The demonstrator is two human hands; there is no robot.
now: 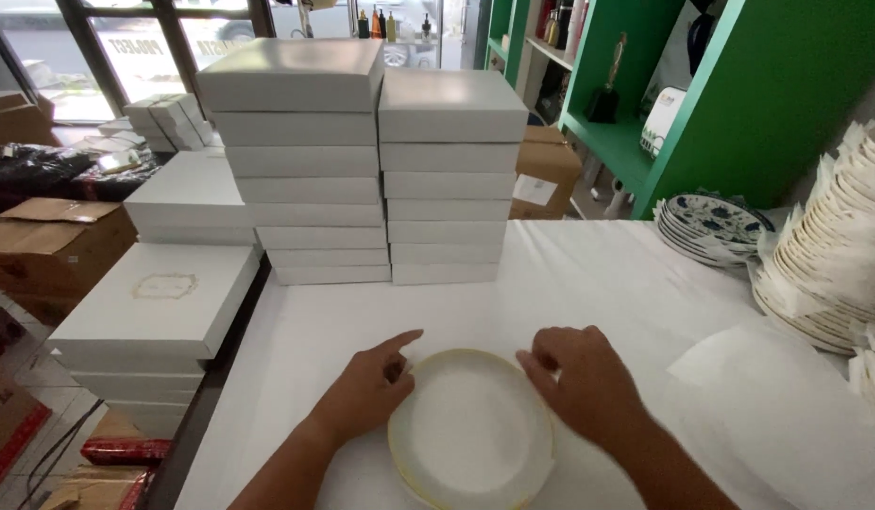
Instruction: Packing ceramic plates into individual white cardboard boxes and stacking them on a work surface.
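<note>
A gold-rimmed plate (472, 432) lay on the white table (588, 283), covered by tissue. The left hand (369, 390) and right hand (574, 378) rested loosely on its rim, gripping nothing. Boxes (371, 170) stood stacked behind; plates (834, 264) waited at the right.

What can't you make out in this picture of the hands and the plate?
- Plate: its near rim is cut off by the bottom edge of the head view.
- Left hand and right hand: fingertips curl over the rim, so the grip is unclear.
- White boxes: lids hide the contents.
- Shelf items: too small.
</note>
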